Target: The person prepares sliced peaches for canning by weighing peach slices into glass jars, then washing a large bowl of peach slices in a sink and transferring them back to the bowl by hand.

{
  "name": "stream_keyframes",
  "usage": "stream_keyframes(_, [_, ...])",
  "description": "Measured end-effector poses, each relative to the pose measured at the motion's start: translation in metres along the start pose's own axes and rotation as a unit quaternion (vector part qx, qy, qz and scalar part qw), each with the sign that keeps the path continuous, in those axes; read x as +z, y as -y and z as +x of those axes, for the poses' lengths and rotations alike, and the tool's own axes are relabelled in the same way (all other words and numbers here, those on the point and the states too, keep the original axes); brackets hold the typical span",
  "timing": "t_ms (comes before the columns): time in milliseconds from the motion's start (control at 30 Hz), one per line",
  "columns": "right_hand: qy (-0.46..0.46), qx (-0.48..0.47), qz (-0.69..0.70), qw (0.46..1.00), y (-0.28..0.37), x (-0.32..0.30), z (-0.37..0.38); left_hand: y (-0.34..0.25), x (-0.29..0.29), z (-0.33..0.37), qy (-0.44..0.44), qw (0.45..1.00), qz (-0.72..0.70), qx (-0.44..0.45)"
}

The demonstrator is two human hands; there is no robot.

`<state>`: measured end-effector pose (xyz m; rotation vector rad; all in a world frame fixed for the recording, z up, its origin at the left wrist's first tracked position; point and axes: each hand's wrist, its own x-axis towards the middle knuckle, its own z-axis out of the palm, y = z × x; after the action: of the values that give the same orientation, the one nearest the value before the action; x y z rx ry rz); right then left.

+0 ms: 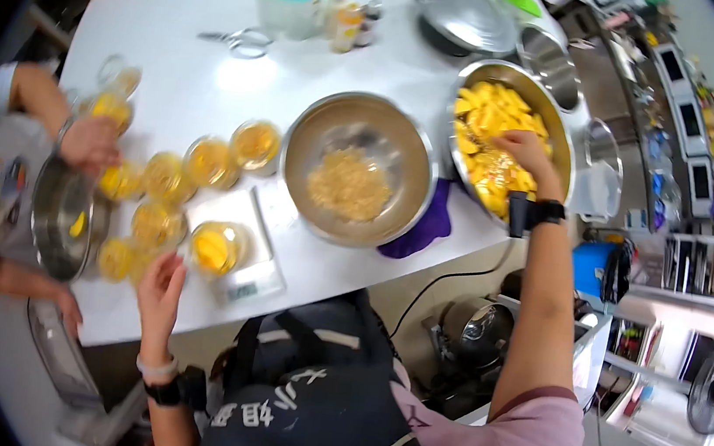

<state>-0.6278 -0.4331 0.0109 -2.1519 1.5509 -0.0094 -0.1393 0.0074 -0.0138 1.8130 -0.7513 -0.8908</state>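
Right hand (pixel 519 149) dips into yellow fruit pieces (pixel 493 106) in steel bowl (pixel 556 112), likely set alongside for easy reach — whether it grips any, cannot tell. Left hand (pixel 160 289) empty, loosely extended just beside glass jar (pixel 241 245); jar stands on flat scale (pixel 260 260) — presumably for weighing fruit inside. Other jars (pixel 170 177) cluster leftward, near co-worker's hand (pixel 91 144).

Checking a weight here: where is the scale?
In the head view, the scale lies on the white table between the left hand and the middle metal bowl, under a yellow-filled cup.
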Motion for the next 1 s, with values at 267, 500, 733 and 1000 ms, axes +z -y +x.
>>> stream_keyframes(267, [-0.018, 0.018, -0.085, 0.996, 0.057, -0.007, -0.071, -0.014, 0.018, 0.011, 0.047, 0.994, 0.081, 0.062])
stream_keyframes(500, [0.141, -0.311, 0.157, 0.927, 0.317, 0.119, -0.128, -0.013, 0.029, 0.018, 0.064, 0.967, 0.179, 0.168])
stream_keyframes(733, [0.138, -0.335, -0.102, 0.927, 0.380, 0.195, -0.132, 0.005, 0.034, 0.021, 0.093, 0.964, 0.155, 0.197])
stream_keyframes(1000, [0.059, -0.367, -0.041, 0.927, 0.380, 0.215, -0.139, 0.018, 0.040, 0.022, 0.047, 0.965, 0.132, 0.223])
